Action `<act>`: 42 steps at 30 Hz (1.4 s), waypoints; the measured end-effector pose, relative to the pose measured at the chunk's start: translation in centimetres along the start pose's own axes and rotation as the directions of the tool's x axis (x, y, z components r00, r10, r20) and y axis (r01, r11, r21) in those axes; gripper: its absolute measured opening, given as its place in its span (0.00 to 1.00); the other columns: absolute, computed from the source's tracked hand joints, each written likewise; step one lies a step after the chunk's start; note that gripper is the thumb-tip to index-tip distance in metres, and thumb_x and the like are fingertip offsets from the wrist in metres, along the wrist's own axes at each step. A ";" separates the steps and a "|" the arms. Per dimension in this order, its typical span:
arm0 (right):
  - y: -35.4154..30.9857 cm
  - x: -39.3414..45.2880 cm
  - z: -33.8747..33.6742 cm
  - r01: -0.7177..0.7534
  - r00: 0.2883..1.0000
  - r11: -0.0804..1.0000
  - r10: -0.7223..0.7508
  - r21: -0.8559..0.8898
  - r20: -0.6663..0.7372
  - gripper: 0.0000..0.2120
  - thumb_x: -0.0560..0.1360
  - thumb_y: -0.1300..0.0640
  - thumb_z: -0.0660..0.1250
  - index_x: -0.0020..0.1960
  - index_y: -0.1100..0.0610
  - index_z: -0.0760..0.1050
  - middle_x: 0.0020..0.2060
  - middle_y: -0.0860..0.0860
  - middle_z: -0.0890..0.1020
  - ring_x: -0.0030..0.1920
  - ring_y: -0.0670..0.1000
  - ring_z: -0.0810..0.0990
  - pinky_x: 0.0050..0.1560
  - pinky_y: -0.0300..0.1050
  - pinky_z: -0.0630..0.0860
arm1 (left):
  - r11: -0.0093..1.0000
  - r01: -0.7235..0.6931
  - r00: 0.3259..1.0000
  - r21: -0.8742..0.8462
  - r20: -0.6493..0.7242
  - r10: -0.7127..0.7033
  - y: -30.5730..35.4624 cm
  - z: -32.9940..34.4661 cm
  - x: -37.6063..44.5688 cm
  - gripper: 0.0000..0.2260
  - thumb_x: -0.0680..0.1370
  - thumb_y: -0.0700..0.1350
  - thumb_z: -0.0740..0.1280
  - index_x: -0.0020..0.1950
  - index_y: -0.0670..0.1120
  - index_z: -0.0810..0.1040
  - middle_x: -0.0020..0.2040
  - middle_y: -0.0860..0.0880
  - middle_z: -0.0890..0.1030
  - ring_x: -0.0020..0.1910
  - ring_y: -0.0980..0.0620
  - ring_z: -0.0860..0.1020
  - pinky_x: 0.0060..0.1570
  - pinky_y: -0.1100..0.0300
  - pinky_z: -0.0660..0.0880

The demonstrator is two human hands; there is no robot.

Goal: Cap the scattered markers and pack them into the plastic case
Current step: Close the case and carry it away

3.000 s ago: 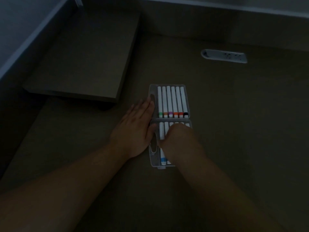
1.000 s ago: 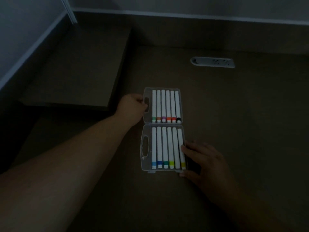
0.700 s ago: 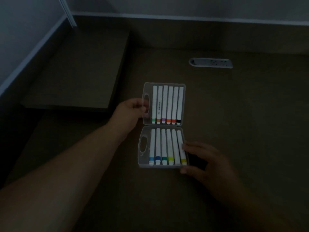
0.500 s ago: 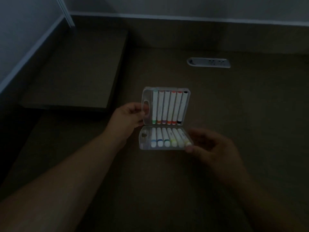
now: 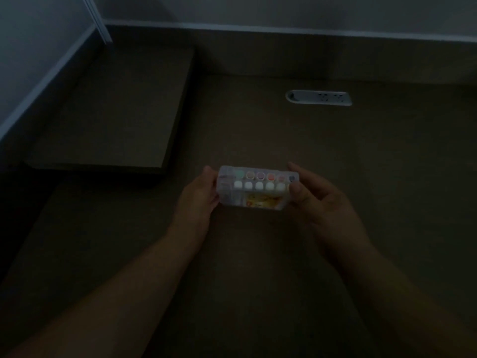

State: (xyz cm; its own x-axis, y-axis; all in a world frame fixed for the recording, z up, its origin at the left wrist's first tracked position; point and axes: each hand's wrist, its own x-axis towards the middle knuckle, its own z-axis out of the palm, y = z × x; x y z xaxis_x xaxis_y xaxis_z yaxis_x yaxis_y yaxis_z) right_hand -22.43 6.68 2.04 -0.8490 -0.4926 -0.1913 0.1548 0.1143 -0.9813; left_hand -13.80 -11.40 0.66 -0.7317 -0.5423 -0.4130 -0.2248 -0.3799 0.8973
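The clear plastic case (image 5: 233,200) is folded together and held above the brown desk, its end facing me. Two rows of marker ends (image 5: 259,180) show through that end, coloured ones above and white ones below. A yellow label shows on the case's near face. My left hand (image 5: 200,200) grips the case's left side. My right hand (image 5: 316,200) grips its right side, thumb on the near corner and fingers behind. The scene is very dim.
A raised brown shelf block (image 5: 111,112) sits at the back left of the desk (image 5: 361,202). A grey socket strip (image 5: 318,97) is set into the desk at the back right. Walls close the desk on the left and at the back.
The case lay open flat on the desk with both marker rows showing. Both hands have lifted it and folded its two halves together, turning its end toward me.
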 end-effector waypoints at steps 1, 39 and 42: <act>0.2 -0.1 0.1 0.005 1.000 1.000 -0.005 0.008 0.002 0.20 0.68 0.46 0.68 0.60 0.44 0.79 0.55 0.39 0.83 0.58 0.41 0.81 0.59 0.43 0.78 | 1.000 -0.017 1.000 0.018 -0.004 0.017 -0.2 0.2 -0.2 0.14 0.78 0.59 0.58 0.47 0.53 0.79 0.46 0.55 0.84 0.50 0.56 0.81 0.57 0.55 0.74; 1.0 -1.1 4.0 -0.001 0.978 0.999 0.008 0.033 -0.207 0.09 0.81 0.47 0.57 0.56 0.47 0.73 0.50 0.46 0.80 0.43 0.38 0.81 0.37 0.30 0.76 | 0.972 -0.210 0.975 0.105 -0.044 0.216 -1.9 2.8 -2.0 0.09 0.78 0.57 0.62 0.56 0.57 0.77 0.51 0.58 0.79 0.48 0.61 0.80 0.44 0.63 0.76; 1.1 -1.0 4.1 0.005 0.976 1.000 0.001 0.027 -0.217 0.09 0.81 0.47 0.57 0.56 0.48 0.73 0.49 0.46 0.80 0.43 0.37 0.81 0.35 0.28 0.74 | 0.973 -0.214 0.973 0.088 -0.070 0.220 -1.9 3.0 -1.9 0.11 0.79 0.54 0.62 0.58 0.53 0.77 0.52 0.55 0.79 0.47 0.61 0.80 0.41 0.65 0.76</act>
State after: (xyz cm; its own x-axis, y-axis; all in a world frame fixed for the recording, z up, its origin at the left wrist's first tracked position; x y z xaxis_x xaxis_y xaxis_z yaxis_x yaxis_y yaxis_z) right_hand -19.33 3.79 1.08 -0.9382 -0.2936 -0.1830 0.1639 0.0886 -0.9825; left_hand -13.90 -7.41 0.21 -0.7166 -0.6635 -0.2150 -0.1187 -0.1876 0.9750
